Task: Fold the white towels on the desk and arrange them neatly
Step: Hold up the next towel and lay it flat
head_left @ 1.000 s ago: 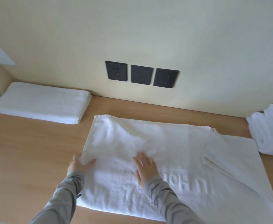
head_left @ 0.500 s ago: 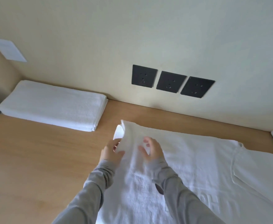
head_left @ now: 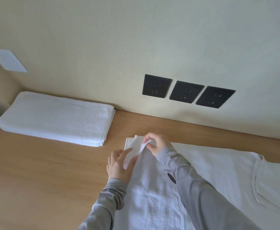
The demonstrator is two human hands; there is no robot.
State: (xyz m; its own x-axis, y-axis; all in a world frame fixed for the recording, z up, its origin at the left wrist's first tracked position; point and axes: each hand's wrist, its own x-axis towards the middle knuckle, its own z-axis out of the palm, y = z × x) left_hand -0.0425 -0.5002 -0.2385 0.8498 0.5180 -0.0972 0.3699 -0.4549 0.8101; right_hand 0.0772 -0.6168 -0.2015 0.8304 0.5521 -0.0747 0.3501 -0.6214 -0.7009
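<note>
My right hand (head_left: 158, 144) has its fingers curled, pinching the far left corner of the white towel (head_left: 210, 171), which is lifted slightly off the desk (head_left: 44, 171). My left hand (head_left: 119, 165) lies just in front of it on the towel's left edge, fingers nearly straight, with a strip of cloth showing between thumb and forefinger. The rest of the towel is spread flat from the desk's middle towards its right and near edges. The folded towels (head_left: 56, 117) sit in the far left corner against the cream wall (head_left: 136, 39), which carries three black sockets (head_left: 186, 92).
</note>
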